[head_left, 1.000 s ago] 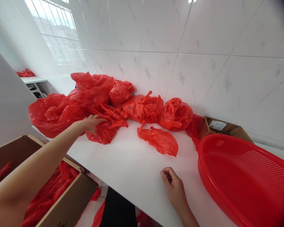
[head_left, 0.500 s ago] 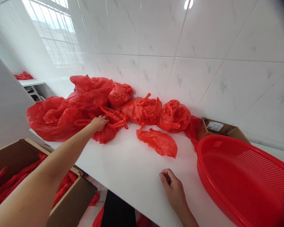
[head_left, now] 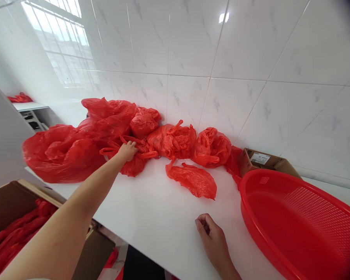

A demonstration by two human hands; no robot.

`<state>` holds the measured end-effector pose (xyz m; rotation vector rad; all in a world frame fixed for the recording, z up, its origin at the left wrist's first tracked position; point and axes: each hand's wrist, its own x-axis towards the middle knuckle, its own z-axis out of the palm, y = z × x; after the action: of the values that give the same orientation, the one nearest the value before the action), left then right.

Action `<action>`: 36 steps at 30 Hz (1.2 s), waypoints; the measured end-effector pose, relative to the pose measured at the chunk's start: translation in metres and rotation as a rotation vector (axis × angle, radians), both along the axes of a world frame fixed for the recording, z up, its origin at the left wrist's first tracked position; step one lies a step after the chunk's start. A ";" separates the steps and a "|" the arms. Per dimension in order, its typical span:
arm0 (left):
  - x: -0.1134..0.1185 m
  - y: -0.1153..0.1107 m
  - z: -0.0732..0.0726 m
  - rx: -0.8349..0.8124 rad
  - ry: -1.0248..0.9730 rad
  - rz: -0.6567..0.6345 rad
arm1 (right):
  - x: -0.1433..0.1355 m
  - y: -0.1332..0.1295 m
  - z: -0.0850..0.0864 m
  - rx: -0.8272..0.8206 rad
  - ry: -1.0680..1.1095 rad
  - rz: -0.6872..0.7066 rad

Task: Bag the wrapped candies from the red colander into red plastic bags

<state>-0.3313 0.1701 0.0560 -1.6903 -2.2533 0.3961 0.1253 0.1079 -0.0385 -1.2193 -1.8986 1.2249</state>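
My left hand (head_left: 128, 151) reaches out over the table and is closed on a small red plastic bag (head_left: 133, 168); its fingertips are partly hidden in the folds. A loop handle of that bag sticks out to the left. My right hand (head_left: 212, 237) rests on the table with its fingers curled in and nothing in them. Beyond it lies a flattened red plastic bag (head_left: 194, 181). Knotted full red bags (head_left: 173, 139) stand in a row along the wall, and a large red bag (head_left: 62, 155) slumps at the left.
A red perforated basin (head_left: 280, 217) takes up the right side of the white table (head_left: 151, 217). Behind it sits an open cardboard box (head_left: 268, 160) with a label. Below the table's left edge, a large carton (head_left: 96, 252) holds red bags. A tiled wall (head_left: 189, 46) closes off the back.
My left hand has shifted slightly right, drawing the small bag with it, away from the large bag. My right hand stays put. The view has tilted a little.
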 end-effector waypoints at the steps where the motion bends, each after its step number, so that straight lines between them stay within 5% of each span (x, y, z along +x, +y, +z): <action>1: 0.002 0.000 0.001 0.014 0.010 0.017 | 0.000 0.000 0.000 0.000 0.003 -0.001; 9: 0.036 -0.005 0.030 0.014 -0.055 0.117 | -0.001 0.001 -0.004 -0.005 -0.016 0.021; 13: 0.087 -0.010 0.043 0.022 -0.191 -0.059 | -0.002 0.001 -0.003 0.011 -0.024 0.016; 17: 0.165 -0.010 0.020 0.106 -0.412 -0.331 | -0.004 0.001 -0.001 0.048 -0.003 0.011; 20: 0.205 -0.002 -0.004 0.161 -0.634 -0.389 | -0.003 0.001 -0.001 0.091 0.036 0.008; 24: 0.222 0.000 -0.010 0.235 -1.022 -0.316 | 0.003 0.002 -0.001 0.100 0.156 -0.008; 29: 0.242 -0.035 0.001 0.240 -1.660 -0.134 | 0.005 0.002 0.007 0.081 0.279 -0.115; 33: 0.271 -0.071 -0.016 0.219 -2.051 0.105 | -0.001 -0.001 0.027 0.193 0.411 -0.110; 36: 0.280 -0.092 -0.033 0.235 -2.226 0.286 | -0.001 0.001 0.043 0.095 0.505 -0.099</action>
<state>-0.0512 0.0781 0.0227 -1.4894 -3.0116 -2.8680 0.1241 0.1091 0.0042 -0.8410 -1.4875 1.2326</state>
